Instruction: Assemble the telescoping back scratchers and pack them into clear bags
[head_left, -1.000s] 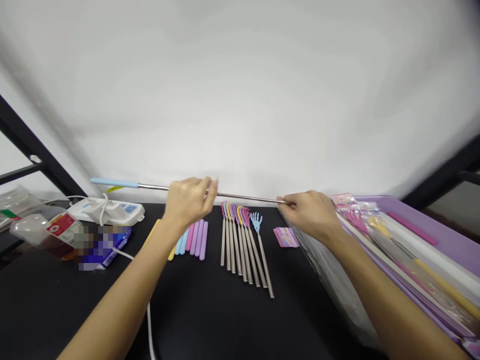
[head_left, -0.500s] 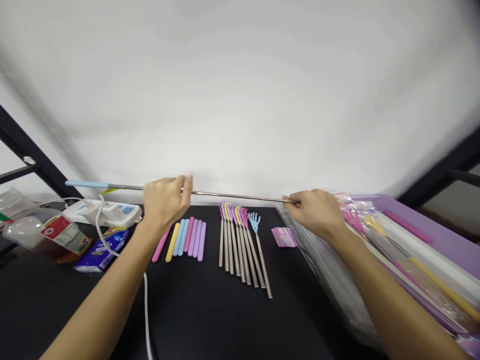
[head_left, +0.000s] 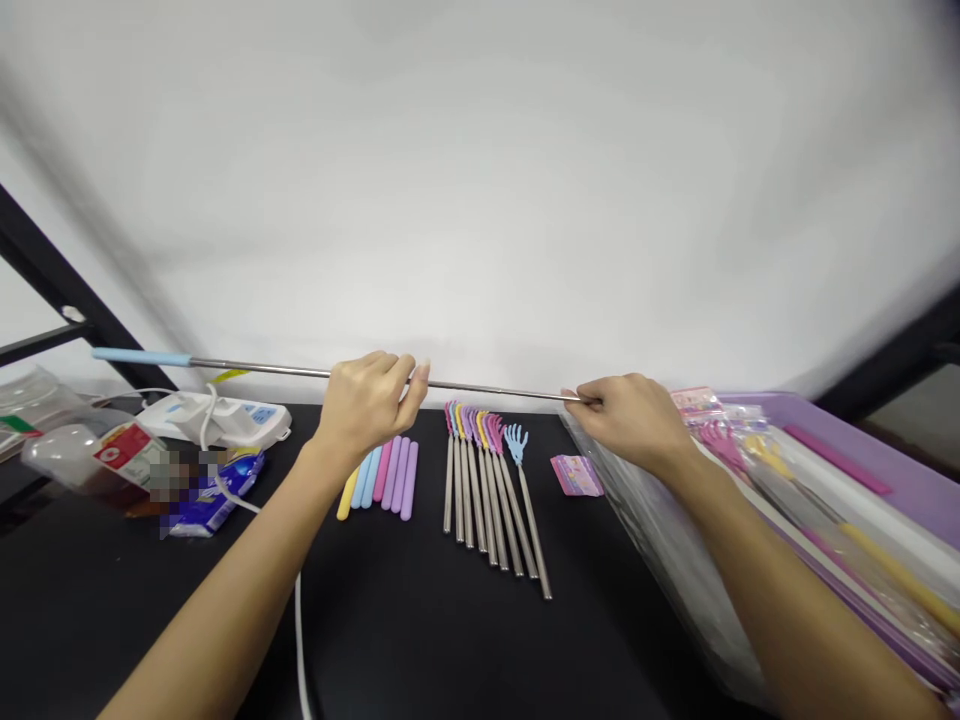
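Note:
A long telescopic back scratcher (head_left: 255,367) with a light blue handle at its left end stretches level above the table. My left hand (head_left: 373,405) is closed round the middle of its metal rod. At the thinner right end, my right hand (head_left: 626,418) grips the rod, and its fingers hide the tip. Below, between the hands, several back scratchers (head_left: 495,500) with coloured claw heads and bare metal rods lie in a fanned row. To their left lie several coloured handle sleeves (head_left: 397,480), partly behind my left wrist. A pink paper label (head_left: 577,476) lies near my right hand.
On the right, a purple bin (head_left: 810,412) holds bagged back scratchers, with clear plastic bags (head_left: 652,540) beside it. At left are a power strip (head_left: 262,425) with a white cable, a blue packet (head_left: 217,500) and a plastic bottle (head_left: 67,455). A white wall (head_left: 480,200) rises behind.
My left hand has slid right along the rod, nearer my right hand, and the blue handle end has shifted left. My right hand keeps its grip on the other end.

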